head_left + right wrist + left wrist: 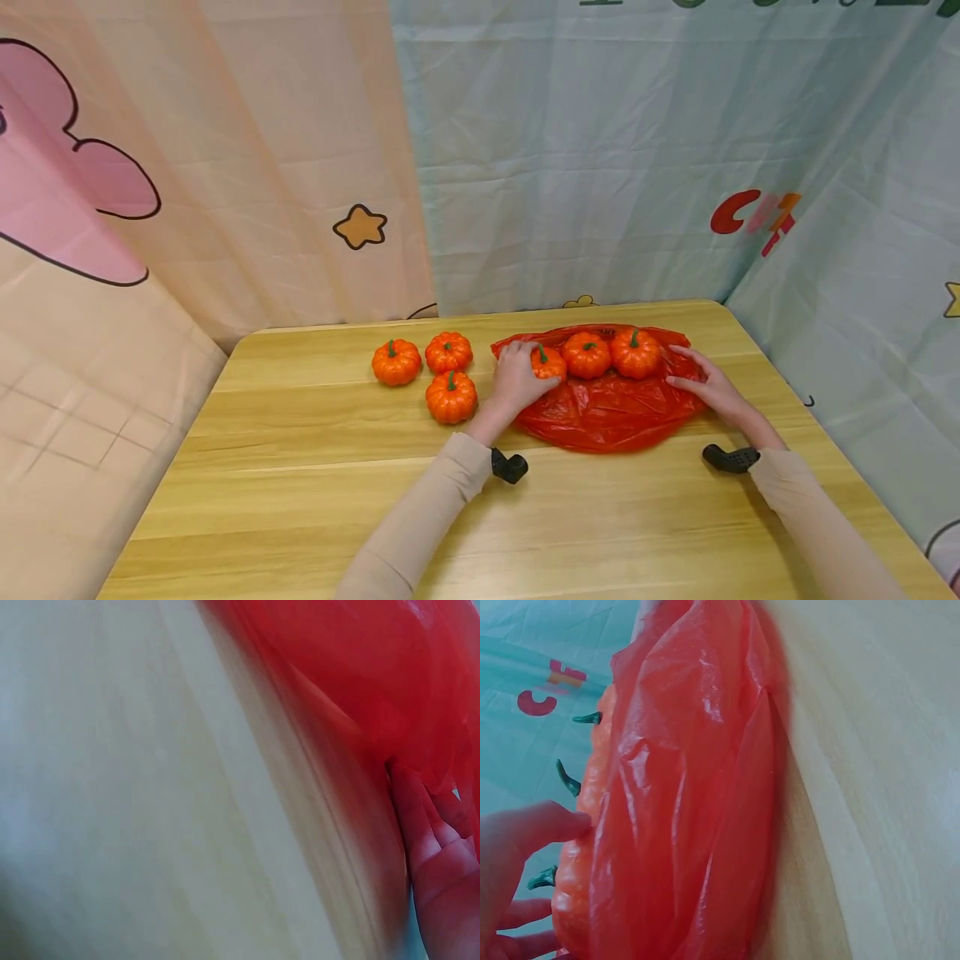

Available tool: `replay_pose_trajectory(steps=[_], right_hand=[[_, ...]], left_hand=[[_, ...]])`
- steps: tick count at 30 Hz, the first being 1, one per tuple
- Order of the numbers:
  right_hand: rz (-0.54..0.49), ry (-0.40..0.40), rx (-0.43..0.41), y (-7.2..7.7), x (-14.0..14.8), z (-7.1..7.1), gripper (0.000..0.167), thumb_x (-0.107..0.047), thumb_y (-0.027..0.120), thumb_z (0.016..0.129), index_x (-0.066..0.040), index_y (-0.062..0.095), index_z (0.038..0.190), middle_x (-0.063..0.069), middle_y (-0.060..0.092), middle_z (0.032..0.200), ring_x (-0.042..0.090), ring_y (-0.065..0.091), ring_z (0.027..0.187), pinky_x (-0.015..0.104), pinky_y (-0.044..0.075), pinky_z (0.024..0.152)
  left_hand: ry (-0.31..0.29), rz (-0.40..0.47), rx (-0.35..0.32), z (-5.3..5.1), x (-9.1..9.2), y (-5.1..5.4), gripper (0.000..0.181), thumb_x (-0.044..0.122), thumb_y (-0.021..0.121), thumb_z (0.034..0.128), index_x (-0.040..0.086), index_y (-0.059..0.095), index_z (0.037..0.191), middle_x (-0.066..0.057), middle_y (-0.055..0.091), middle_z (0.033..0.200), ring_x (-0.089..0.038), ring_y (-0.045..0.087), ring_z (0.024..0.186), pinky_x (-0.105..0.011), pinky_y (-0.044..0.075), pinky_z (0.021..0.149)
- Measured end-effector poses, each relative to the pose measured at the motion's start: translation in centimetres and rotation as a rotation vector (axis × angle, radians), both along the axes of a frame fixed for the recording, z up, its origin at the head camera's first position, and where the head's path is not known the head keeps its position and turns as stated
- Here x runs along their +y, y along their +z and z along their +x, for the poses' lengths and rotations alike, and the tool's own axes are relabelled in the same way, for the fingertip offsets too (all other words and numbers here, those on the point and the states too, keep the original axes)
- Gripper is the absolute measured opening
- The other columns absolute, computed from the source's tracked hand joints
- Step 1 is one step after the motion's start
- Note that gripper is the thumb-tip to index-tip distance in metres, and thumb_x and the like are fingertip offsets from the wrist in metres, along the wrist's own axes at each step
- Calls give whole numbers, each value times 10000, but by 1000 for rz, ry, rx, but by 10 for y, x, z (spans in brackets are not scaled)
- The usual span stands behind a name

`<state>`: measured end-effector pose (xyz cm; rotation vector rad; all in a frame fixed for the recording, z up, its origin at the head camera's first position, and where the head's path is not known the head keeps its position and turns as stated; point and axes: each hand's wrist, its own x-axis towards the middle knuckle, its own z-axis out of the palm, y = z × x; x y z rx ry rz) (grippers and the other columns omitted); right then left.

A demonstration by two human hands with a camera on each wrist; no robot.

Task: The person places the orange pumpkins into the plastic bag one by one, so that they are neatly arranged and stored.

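Note:
Three orange pumpkins with green stems lie in a row at the red plastic bag. My left hand holds the leftmost one, thumb on the near side; the left wrist view shows the thumb of that hand against the pumpkin beside the bag film. The middle pumpkin and the right one sit close together. At the bag's right end, my right hand touches the film with spread fingers; in the right wrist view the hand is partly covered by red film.
Three more orange pumpkins, one at the left, one at the back and one in front, stand left of my left hand on the wooden table. Printed curtains hang behind the table's back edge.

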<state>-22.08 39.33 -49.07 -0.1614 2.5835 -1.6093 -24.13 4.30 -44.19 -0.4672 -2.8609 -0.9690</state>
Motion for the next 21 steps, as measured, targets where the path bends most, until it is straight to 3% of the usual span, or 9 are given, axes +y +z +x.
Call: replay_pose_trajectory(steps=[6, 10, 14, 18, 21], right_hand=[[-17, -6, -1, 0, -1, 1, 658, -209, 563, 971, -44, 215, 1504, 276, 136, 1551, 391, 260, 1308, 7, 374, 823], [-13, -3, 21, 0, -1, 1, 649, -206, 571, 967, -39, 234, 1496, 274, 161, 1540, 124, 346, 1247, 8, 374, 834], [-21, 13, 52, -1, -1, 1, 629, -173, 567, 966, -18, 247, 1486, 297, 187, 1509, -104, 322, 1116, 12, 387, 837], [-24, 14, 60, -1, -1, 2, 626, -158, 565, 966, -15, 247, 1486, 300, 191, 1498, -137, 309, 1086, 11, 388, 832], [-18, 10, 53, 0, -1, 2, 631, -164, 565, 967, -19, 243, 1489, 294, 191, 1507, -84, 326, 1125, 11, 384, 833]], left_hand=[[-25, -54, -12, 1, -4, 5, 765, 326, 839, 720, 43, 517, 1353, -153, 549, 1331, -329, 480, 1254, -422, 414, 1067], [-24, -64, -4, 1, -5, 4, 765, 319, 837, 724, 48, 512, 1361, -148, 558, 1327, -330, 480, 1252, -414, 414, 1066], [-9, -72, 16, 1, -6, 2, 743, 316, 827, 731, 49, 519, 1352, -148, 566, 1311, -330, 492, 1232, -404, 430, 1048], [13, -66, 56, 1, -5, 1, 715, 292, 825, 732, 45, 532, 1335, -156, 570, 1295, -332, 513, 1200, -402, 445, 1025], [35, -54, 90, 1, -4, 1, 681, 263, 822, 739, 50, 542, 1322, -155, 576, 1279, -331, 531, 1160, -403, 471, 990]])
